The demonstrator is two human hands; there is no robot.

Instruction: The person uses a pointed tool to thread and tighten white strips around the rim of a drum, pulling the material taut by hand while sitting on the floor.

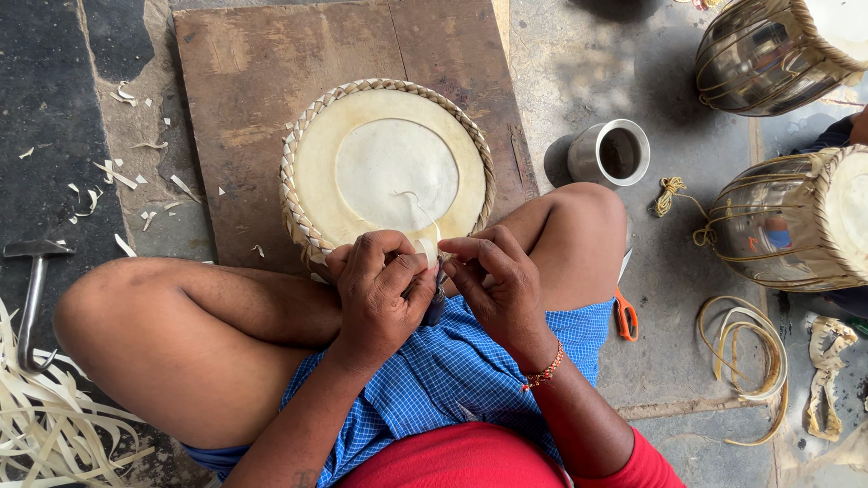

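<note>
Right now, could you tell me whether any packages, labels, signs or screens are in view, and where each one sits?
None are in view: no package, label, sign or screen.
Both hands, left and right, work at the near rim of a round drum head with a braided edge, lying on a brown board.
A plain steel cup stands to the right.

Single head cam, looking steeply down, close over the lap: crossed legs fill the lower frame, wooden board [271, 99] upper centre, concrete floor [579, 63] out to the right edge.
</note>
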